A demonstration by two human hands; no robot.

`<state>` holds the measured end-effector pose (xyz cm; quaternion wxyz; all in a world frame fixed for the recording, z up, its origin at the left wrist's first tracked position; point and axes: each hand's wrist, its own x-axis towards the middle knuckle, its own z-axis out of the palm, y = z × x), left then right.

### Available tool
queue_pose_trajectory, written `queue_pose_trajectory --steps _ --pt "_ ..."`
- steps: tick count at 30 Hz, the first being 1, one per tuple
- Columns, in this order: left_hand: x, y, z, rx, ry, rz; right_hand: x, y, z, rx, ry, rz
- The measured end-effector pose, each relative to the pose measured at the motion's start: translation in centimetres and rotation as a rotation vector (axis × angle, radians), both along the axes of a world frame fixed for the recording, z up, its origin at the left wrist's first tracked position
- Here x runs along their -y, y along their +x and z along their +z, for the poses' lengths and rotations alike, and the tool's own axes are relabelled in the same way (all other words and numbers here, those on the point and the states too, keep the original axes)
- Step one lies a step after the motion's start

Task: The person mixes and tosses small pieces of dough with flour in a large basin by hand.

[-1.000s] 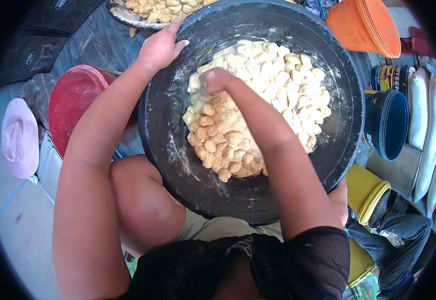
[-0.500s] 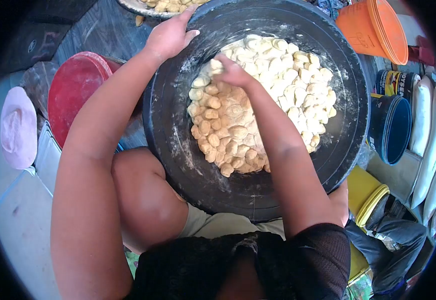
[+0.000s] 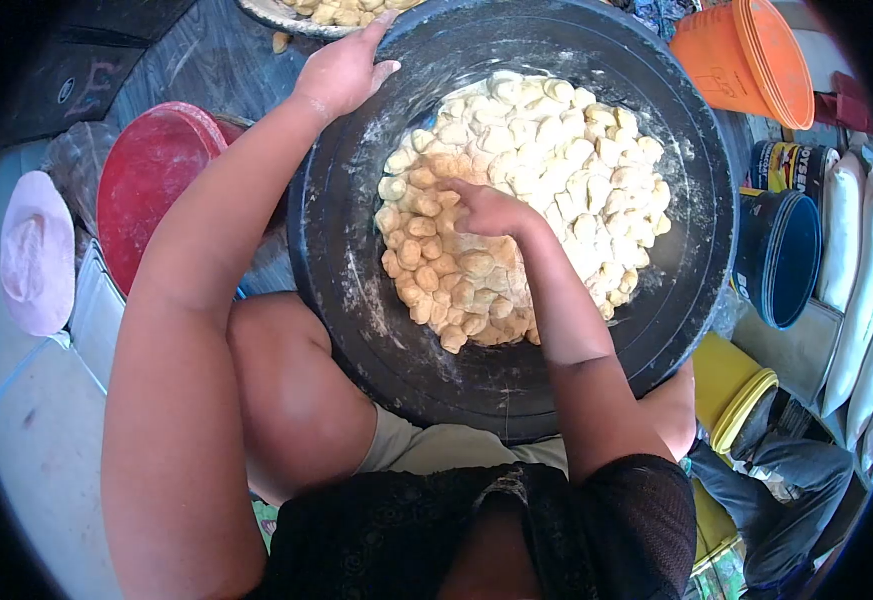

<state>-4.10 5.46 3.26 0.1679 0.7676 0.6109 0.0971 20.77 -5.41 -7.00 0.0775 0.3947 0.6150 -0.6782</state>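
A wide black basin (image 3: 352, 250) rests tilted across my lap, dusted with pale flour inside. Within it lies a broad heap of small floured dough pieces (image 3: 577, 190), paler on the right and browner in the shade on the left. My left hand (image 3: 345, 75) holds the basin's upper-left rim, thumb on the inner side and fingers along the edge. Over the left part of the heap, my right hand (image 3: 492, 212) touches the pieces, its index finger stretched out. The other fingers are partly hidden, and nothing is seen gripped in that hand.
A red bucket (image 3: 152, 190) and a pink hat (image 3: 37, 252) are on the left. Another tray (image 3: 267, 15) of similar pieces stands beyond the basin. On the right are an orange bucket (image 3: 737, 60), a dark blue bucket (image 3: 787, 260), a yellow bucket (image 3: 742, 390) and long white packs (image 3: 845, 235).
My right hand has moved down and slightly right over the heap, from its upper-left edge. My left hand keeps its place on the rim.
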Motion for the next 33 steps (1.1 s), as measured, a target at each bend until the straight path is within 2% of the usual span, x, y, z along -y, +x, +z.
queue_pose_trajectory --steps 1,2,5,6,9,10,13,14,15,16,19,22,25,28,30,32,33 --pt "-0.1 0.0 0.1 -0.004 0.002 -0.002 -0.2 -0.2 1.6 0.054 0.001 0.015" --pt "-0.1 -0.1 0.1 -0.009 0.003 -0.003 -0.5 -0.1 2.6 -0.038 -0.215 -0.094" --pt "0.2 0.1 0.3 -0.017 0.001 -0.009 -0.9 0.0 0.3 0.158 0.353 -0.05" --pt "0.1 0.1 0.5 -0.019 0.006 -0.013 -1.6 -0.2 -0.3 0.23 0.212 -0.062" --pt "0.0 -0.1 -0.1 -0.012 0.035 -0.022 0.3 -2.7 -4.9 0.42 1.08 -0.287" --pt "0.0 0.2 0.3 -0.024 -0.003 -0.002 1.0 -3.9 -6.5 0.482 1.084 -0.254" --pt "-0.1 0.4 1.2 -0.029 -0.043 0.019 3.8 -4.7 -14.0 0.299 1.252 0.101" --pt "0.0 0.1 0.5 -0.01 -0.008 -0.001 3.7 -5.0 -11.4 0.251 1.029 0.197" --pt "0.0 -0.1 0.0 0.012 0.023 -0.019 3.6 -5.3 -5.6 0.204 0.8 0.291" --pt "0.0 -0.2 -0.1 0.011 0.032 -0.022 3.5 -5.4 -2.3 0.156 0.568 0.384" --pt "0.1 -0.1 -0.3 0.0 0.034 -0.021 2.9 -5.0 -2.3 0.064 0.165 0.483" --pt "-0.1 0.0 -0.2 -0.024 0.021 0.002 3.7 -6.8 -6.3 0.164 0.818 -0.067" --pt "-0.1 0.0 -0.2 -0.039 0.033 -0.012 4.8 -10.7 -7.1 0.398 1.045 -0.279" --pt "-0.1 0.1 -0.2 -0.005 0.047 -0.025 9.4 -11.4 -7.1 0.277 0.974 -0.06" --pt "-0.7 -0.9 -2.3 -0.024 0.08 -0.053 13.1 -8.1 -6.3 0.002 1.041 0.242" --pt "-0.8 -1.1 -3.0 -0.022 0.098 -0.067 13.1 -4.1 -4.5 -0.248 0.908 0.529" --pt "-0.7 -1.1 -2.9 -0.031 0.108 -0.064 11.3 -3.9 -4.1 -0.037 0.746 0.681"
